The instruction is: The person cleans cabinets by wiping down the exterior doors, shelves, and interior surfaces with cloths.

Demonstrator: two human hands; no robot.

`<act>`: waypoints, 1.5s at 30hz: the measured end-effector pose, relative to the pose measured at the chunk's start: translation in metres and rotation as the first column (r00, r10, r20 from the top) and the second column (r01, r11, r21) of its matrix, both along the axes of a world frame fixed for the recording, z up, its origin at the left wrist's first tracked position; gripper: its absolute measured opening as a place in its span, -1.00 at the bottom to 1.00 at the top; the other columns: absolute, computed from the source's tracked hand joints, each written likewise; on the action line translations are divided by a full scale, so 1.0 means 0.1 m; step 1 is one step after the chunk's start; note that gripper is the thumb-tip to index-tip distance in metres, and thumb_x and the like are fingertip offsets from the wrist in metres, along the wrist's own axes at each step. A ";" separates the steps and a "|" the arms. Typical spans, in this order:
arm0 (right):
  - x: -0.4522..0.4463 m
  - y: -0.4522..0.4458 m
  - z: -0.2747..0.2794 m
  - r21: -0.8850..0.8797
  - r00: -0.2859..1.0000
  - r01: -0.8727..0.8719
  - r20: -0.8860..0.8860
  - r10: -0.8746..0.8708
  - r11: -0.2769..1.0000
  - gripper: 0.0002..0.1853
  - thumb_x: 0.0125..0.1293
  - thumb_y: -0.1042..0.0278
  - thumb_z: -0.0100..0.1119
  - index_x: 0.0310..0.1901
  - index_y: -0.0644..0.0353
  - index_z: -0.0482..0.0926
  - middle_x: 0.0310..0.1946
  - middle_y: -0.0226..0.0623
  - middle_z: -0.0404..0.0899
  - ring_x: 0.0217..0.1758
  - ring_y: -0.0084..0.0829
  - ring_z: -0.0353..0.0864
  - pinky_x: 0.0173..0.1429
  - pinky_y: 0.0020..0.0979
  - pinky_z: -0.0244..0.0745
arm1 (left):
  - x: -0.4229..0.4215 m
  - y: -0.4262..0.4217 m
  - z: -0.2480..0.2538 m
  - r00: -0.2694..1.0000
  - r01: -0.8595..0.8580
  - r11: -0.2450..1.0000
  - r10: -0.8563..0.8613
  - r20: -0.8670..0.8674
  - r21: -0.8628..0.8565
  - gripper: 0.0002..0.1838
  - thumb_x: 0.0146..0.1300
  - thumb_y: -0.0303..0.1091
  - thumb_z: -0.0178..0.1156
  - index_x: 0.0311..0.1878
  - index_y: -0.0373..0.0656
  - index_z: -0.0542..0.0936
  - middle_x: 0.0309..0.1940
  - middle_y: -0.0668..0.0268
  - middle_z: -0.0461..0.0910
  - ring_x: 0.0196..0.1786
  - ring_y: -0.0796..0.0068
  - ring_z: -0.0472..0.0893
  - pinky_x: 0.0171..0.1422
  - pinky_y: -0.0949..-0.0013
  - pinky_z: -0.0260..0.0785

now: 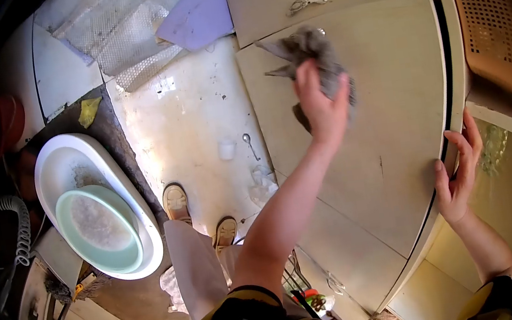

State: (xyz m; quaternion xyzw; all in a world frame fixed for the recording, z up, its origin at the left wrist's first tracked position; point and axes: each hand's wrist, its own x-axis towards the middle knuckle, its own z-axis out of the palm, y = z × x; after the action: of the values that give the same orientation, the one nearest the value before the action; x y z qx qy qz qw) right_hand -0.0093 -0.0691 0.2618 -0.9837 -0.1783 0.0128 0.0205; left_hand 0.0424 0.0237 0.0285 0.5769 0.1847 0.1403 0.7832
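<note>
Your left hand (324, 101) clutches a crumpled grey cloth (309, 48) against a flat cream panel (363, 177); your right hand (460, 177) spreads at its edge.

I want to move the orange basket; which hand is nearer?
Right. The right hand is at the cabinet's edge, near the basket's lower end; the left hand is farther off, with a cloth.
</note>
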 end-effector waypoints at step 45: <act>0.03 -0.06 -0.09 0.006 0.990 -0.141 -0.001 0.141 0.990 -0.60 0.34 0.34 -0.05 0.15 0.36 0.33 0.40 0.10 -0.01 0.49 -0.12 -0.02 0.47 -0.16 -0.12 | -1.98 -0.77 -2.45 0.777 -0.125 0.806 -0.282 -0.562 -0.578 -0.34 0.05 -0.15 0.32 0.18 -0.29 0.39 0.17 -0.04 0.32 0.24 0.05 0.34 0.30 0.18 0.20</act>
State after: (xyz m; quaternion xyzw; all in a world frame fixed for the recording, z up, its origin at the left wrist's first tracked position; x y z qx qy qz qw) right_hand -0.0066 -0.0751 0.2532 -0.9685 -0.2475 0.0143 0.0226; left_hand -0.1559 -0.0534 -0.2164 0.3273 0.4412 -0.1572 0.8207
